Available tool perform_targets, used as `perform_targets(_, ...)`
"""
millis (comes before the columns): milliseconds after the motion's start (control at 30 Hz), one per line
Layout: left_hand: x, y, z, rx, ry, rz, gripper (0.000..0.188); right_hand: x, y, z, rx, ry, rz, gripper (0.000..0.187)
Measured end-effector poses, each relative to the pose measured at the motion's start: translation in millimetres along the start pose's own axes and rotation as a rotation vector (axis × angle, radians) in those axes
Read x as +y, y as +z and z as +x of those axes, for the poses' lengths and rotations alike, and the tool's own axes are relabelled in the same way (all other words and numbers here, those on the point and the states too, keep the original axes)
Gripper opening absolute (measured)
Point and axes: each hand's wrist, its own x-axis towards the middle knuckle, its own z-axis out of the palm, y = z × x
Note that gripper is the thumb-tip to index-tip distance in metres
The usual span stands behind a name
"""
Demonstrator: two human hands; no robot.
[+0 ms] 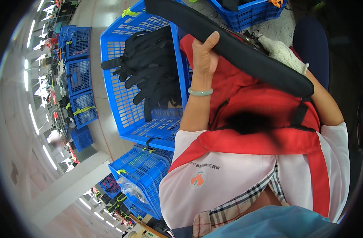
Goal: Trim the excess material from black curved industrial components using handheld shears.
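A long black padded strap (253, 59) with a rounded end slants across the front of me, from the upper left down to the right. My left hand (205, 53) is closed on its near edge, the thumb lying on top; a pale bangle circles that wrist. Beyond the strap is my right hand (282, 51) in a white knitted glove. Its fingers look curled together beside a small metallic part (251, 39), and the strap hides some of the hand, so what it grips cannot be made out. A red apron (245, 97) covers my lap under the strap.
At my left stands a blue plastic crate (122, 115) heaped with similar black straps (149, 67). Another blue crate (249, 18) sits ahead at the upper right. More blue crates (144, 170) are stacked at the lower left, and others (80, 75) line the floor farther left.
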Motion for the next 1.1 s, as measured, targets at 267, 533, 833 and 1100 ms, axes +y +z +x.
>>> perform_targets(267,-10.0,4.1,-4.0,0.008,0.043,0.062,0.032,-9.6,0.3,2.1,0.01,-0.479,-0.933,0.042)
perform_targets(533,-15.5,-1.6,-2.9,-0.042,0.023,0.059,0.033,-9.1,-3.1,4.6,-0.133,-0.331,-0.477,0.054)
perform_targets(833,-12.6,-9.6,-1.6,-0.058,-0.013,0.002,0.033,-5.3,-17.9,-7.1,0.024,-0.676,-0.869,0.045)
perform_targets(1100,-14.5,-2.2,-1.2,-0.087,0.03,0.05,0.033,-2.4,-4.8,2.7,-0.029,-0.498,-0.689,0.055)
